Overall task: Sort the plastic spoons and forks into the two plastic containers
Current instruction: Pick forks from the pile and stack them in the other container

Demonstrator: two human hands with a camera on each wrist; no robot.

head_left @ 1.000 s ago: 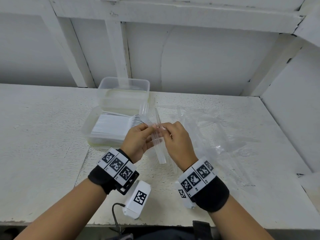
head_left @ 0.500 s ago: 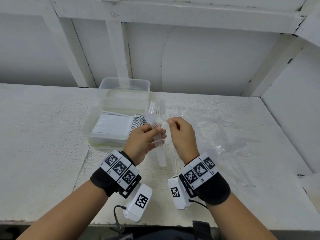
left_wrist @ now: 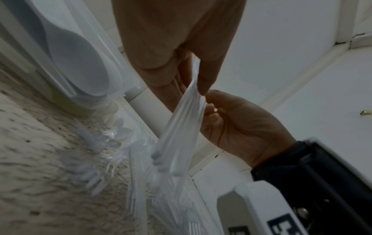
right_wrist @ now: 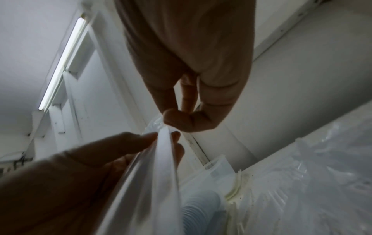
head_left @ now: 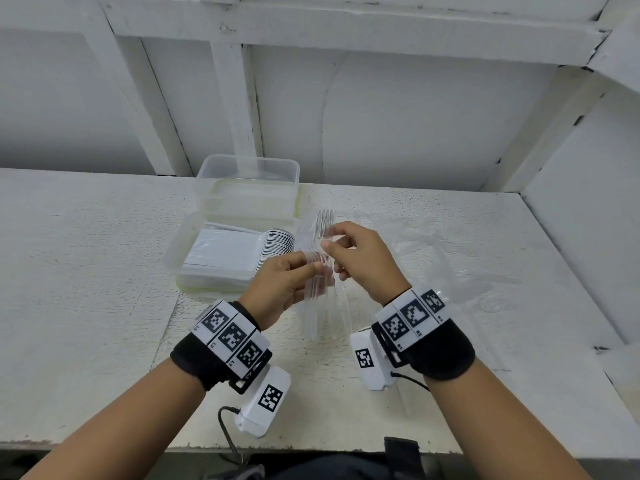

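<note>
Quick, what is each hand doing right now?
Left hand: grips a bundle of clear plastic forks.
Right hand: pinches the same bundle near the tines.

right hand (head_left: 360,261) has returned to the forks (head_left: 320,271).

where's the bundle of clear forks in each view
head: bundle of forks at centre, held upright between left hand and right hand.
left wrist: centre, a pale fan running down from the fingers.
right wrist: lower centre, a white strip.
Shared landmark: container of spoons beside it.
</note>
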